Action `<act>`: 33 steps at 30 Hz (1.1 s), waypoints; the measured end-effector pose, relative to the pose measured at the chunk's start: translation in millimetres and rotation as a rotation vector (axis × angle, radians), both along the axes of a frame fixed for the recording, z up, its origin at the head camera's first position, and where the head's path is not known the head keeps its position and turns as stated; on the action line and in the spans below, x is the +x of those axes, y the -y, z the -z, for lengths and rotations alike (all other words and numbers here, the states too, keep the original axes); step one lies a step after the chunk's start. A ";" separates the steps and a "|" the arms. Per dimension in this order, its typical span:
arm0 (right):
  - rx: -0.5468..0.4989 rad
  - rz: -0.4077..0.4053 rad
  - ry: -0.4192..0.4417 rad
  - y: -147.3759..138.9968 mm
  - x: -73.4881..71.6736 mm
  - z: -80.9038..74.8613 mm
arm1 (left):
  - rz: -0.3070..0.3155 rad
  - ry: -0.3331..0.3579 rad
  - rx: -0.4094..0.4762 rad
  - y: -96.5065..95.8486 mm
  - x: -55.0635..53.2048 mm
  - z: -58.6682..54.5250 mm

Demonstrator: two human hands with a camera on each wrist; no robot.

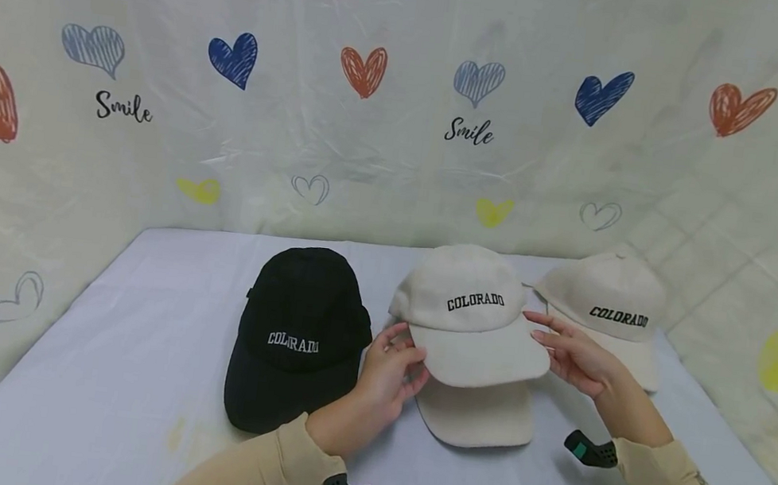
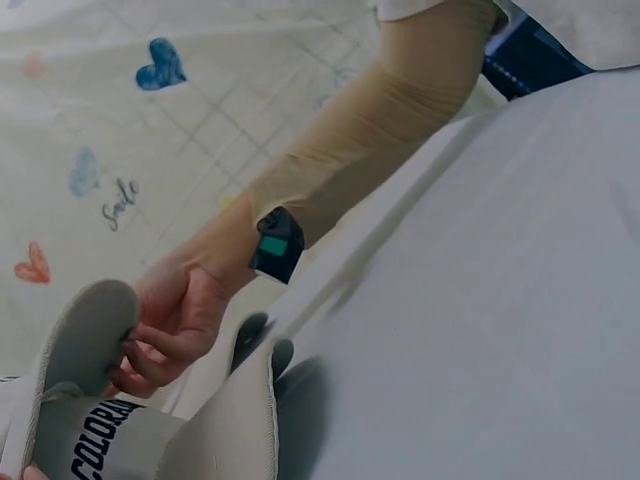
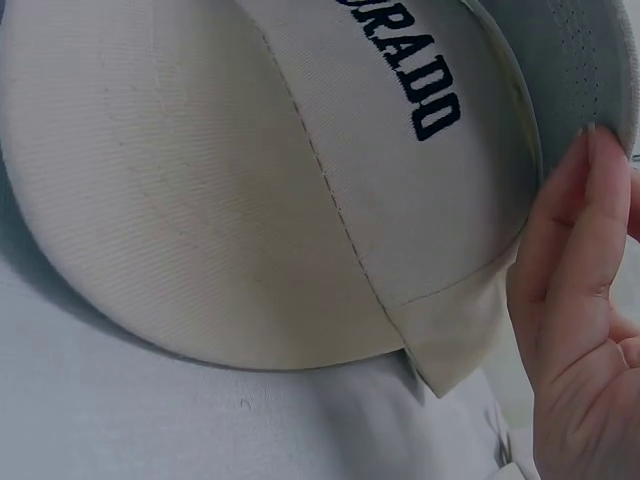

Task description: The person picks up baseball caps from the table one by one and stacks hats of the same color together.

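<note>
A cream cap (image 1: 477, 356) lettered COLORADO is held by its brim, tilted over a second cream cap (image 1: 476, 422) whose brim shows beneath. My left hand (image 1: 384, 374) grips the left corner of the upper brim with bent fingers. At the opposite corner my right hand (image 1: 580, 362) pinches the brim between thumb and fingers. The right wrist view shows the lower cap (image 3: 180, 200) close up on the table, with the underside of the upper cap's brim (image 3: 560, 60) above it. Most of the lower crown is hidden in the head view.
Left of my left hand lies a black COLORADO cap (image 1: 303, 329), brim toward me. Another cream cap (image 1: 606, 295) sits behind my right hand. All rest on a white-covered table (image 1: 133, 341), backed by a curtain (image 1: 399, 156) printed with hearts.
</note>
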State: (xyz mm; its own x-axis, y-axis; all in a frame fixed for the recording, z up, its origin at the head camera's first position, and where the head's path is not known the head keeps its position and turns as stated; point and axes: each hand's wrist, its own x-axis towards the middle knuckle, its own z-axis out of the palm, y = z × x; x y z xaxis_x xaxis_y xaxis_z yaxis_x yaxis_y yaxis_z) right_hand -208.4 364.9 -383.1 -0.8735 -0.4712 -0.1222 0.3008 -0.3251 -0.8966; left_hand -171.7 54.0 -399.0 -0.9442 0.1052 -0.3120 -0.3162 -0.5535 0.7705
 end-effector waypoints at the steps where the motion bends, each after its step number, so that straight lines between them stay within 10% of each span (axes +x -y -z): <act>1: 0.010 0.006 0.003 -0.3 0.3 0.1 | 0.005 -0.002 -0.001 0.2 0.9 0.1; 33: 0.352 -0.004 -0.066 -15.2 11.0 11.7 | 0.125 0.002 -0.169 -1.6 7.6 20.6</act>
State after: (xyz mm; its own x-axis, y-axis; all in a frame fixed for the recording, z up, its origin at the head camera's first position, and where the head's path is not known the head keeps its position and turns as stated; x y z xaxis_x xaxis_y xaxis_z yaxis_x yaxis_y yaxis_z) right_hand -197.4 380.1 -394.8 -0.8830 -0.4138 -0.2214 0.2395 0.0084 -0.9709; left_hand -164.1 55.5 -419.6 -0.9265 0.1674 -0.3369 -0.3759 -0.3732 0.8482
